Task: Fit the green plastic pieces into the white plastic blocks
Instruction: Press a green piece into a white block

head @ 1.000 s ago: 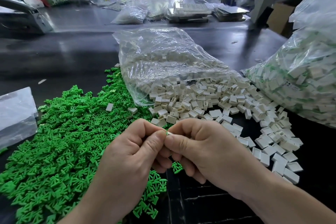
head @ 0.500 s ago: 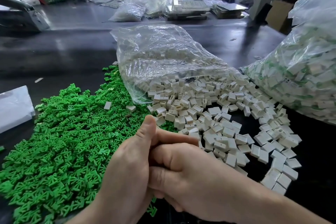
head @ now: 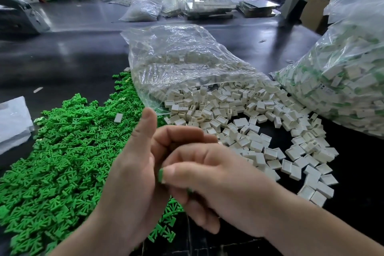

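Note:
A broad heap of green plastic pieces (head: 62, 151) covers the dark table on the left. Loose white plastic blocks (head: 239, 122) spill from a clear bag (head: 182, 64) in the middle. My hands meet low in the centre, above the near edge of the green heap. My right hand (head: 218, 176) pinches a green piece (head: 160, 175) at its thumb tip, close against my left palm. My left hand (head: 133, 172) has its thumb pointing up and its fingers curled inward. Whatever those fingers hold is hidden.
A large clear bag (head: 342, 81) of white blocks with green showing through lies at the right. A white plastic sheet (head: 12, 118) lies at the left edge. One stray white block (head: 118, 118) rests on the green heap. More bags and trays sit far back.
Both hands first pinched a small piece together at their fingertips. They then dropped lower and closer to me, my left thumb lifted, and a green piece now shows at my right thumb.

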The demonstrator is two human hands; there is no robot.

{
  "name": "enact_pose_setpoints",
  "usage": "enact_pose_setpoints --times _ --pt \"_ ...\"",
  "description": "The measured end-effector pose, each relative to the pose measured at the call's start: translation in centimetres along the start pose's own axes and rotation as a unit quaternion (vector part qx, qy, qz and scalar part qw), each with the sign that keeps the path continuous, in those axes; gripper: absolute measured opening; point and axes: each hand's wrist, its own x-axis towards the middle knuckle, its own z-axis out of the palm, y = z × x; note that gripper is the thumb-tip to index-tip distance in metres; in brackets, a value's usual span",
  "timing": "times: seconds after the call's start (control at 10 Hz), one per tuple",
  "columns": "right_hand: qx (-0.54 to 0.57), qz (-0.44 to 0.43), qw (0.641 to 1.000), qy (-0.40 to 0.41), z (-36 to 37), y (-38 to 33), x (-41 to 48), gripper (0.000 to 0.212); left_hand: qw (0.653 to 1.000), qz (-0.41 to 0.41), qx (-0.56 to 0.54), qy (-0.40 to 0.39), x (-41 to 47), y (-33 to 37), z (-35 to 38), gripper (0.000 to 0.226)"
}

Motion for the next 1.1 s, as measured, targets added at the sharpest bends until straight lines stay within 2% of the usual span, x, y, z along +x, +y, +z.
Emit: enact_pose_setpoints --times 0.1,0.2,0.3,0.4,0.5,0.6,0.7,0.9,1.1 --pt "0.199 -0.028 0.979 -0.021 -2.2 -0.1 0.3 0.012 0.992 0.042 0.121 0.008 1.1 -0.9 -2.1 0.051" --pt "0.334 -0.076 0.939 -0.036 -4.1 -0.2 0.8 0.003 0.826 0.141 0.545 0.028 1.4 -1.9 -4.1 0.041" --pt "0.381 -0.067 0.922 0.009 -4.5 -0.1 1.2 0.015 0.691 0.097 0.716 -0.022 1.5 -3.0 -3.6 0.052" --pt "0.387 -0.022 0.918 0.080 -4.8 0.3 1.4 0.019 0.657 0.118 0.744 -0.035 1.5 -3.0 -3.2 0.042" --pt "0.365 -0.007 0.927 0.087 -4.9 0.6 1.5 0.016 0.659 0.158 0.735 -0.017 1.6 -2.9 -3.6 0.032" --pt "0.333 -0.002 0.939 0.081 -4.7 0.9 1.6 0.023 0.663 0.175 0.728 -0.001 1.6 -3.1 -3.7 0.028" --pt "0.296 0.009 0.951 0.084 -4.6 1.2 1.6 0.015 0.670 0.202 0.714 0.014 1.4 -3.1 -3.5 0.030" --pt "0.189 0.024 0.975 0.115 -3.8 1.4 1.6 0.007 0.779 0.217 0.585 0.063 1.0 -1.7 -3.0 0.036" --pt "0.161 0.023 0.984 0.069 -2.2 1.7 1.7 0.013 0.799 0.262 0.537 0.067 -0.3 -1.3 -1.7 0.036"
